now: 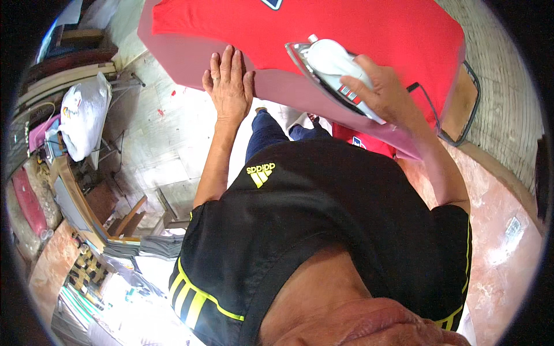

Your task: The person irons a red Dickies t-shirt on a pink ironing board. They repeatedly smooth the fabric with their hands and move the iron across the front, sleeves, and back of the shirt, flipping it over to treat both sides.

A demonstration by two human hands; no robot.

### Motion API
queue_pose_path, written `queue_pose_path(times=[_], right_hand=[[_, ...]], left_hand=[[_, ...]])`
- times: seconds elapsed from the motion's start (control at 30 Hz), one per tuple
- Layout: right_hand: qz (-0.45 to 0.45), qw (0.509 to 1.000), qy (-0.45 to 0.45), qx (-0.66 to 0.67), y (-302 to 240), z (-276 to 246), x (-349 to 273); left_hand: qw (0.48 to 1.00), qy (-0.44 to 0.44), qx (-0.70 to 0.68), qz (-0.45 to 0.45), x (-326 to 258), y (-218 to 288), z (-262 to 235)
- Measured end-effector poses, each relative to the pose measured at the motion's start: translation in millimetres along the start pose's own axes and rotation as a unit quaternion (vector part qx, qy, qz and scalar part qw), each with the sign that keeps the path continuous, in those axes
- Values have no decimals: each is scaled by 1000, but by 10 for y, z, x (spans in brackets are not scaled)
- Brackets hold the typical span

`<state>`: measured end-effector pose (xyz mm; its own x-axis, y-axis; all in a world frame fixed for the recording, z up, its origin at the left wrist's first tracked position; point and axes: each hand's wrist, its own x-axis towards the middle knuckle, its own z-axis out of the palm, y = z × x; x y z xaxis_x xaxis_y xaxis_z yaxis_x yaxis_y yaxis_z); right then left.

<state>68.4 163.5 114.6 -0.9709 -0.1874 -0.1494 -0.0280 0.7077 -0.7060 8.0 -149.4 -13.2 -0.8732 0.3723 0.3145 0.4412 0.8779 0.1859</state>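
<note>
In the upper centre, the right hand (378,92) grips a clothes iron (330,57); the left hand (232,86) lies flat on the ironing board (182,60).

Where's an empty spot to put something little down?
The pink board has a bare patch left of the left hand, below the red cloth. Floor between board and white bag looks mostly open too. It's crowded where the right hand holds the iron, and around the bag.

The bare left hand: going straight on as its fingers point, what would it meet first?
The left hand would probably meet the edge of the flat red cloth, just past its fingertips; exact depth is unclear.
</note>
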Motion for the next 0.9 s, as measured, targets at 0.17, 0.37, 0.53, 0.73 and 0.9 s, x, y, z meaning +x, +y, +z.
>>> queue_pose_path(times=[0.17,0.37,0.53,0.73,0.9], right_hand=[[17,999,11,38,-290,312,388],[64,996,6,64,-498,344,586],[127,984,24,125,-567,368,836],[122,988,4,94,-831,680,1025],[86,991,-16,106,-1100,695,1531]], left_hand=[[987,88,-118,-65,255,-478,-48],[960,253,-33,-118,1108,-1550,98],[978,89,-2,-190,1813,-1985,53],[970,54,-183,-148,2097,-2269,133],[965,109,-205,-124,1996,-2297,114]])
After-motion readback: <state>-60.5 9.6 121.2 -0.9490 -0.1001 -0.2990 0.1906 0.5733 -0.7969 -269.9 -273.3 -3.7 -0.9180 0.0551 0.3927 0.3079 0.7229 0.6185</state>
